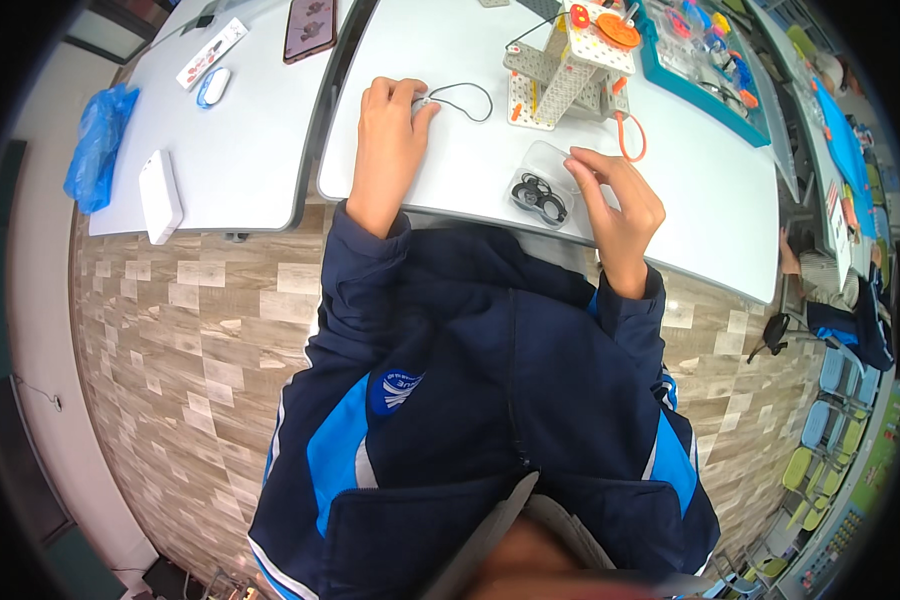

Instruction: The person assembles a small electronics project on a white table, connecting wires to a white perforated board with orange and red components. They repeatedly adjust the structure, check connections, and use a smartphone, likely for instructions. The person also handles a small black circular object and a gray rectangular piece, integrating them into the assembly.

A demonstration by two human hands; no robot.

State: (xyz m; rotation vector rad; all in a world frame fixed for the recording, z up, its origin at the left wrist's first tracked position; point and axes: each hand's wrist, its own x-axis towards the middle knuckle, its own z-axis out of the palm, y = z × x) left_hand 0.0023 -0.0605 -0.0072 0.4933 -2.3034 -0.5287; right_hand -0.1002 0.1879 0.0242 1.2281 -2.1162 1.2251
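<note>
My left hand rests at the table's near left, its thumb and fingertips closed on the end of a thin dark cord. The cord lies in a loop on the white tabletop. My right hand pinches the corner of the raised clear lid of a small plastic box. Inside that box are several black rings. Behind the box stands a model built of perforated beige plates, with an orange disc on top and an orange loop hanging at its side.
A teal-rimmed parts tray sits at the far right. On the adjoining left table are a phone, a white box, a small white device, a printed card and a blue plastic bag. Another person's arm shows far right.
</note>
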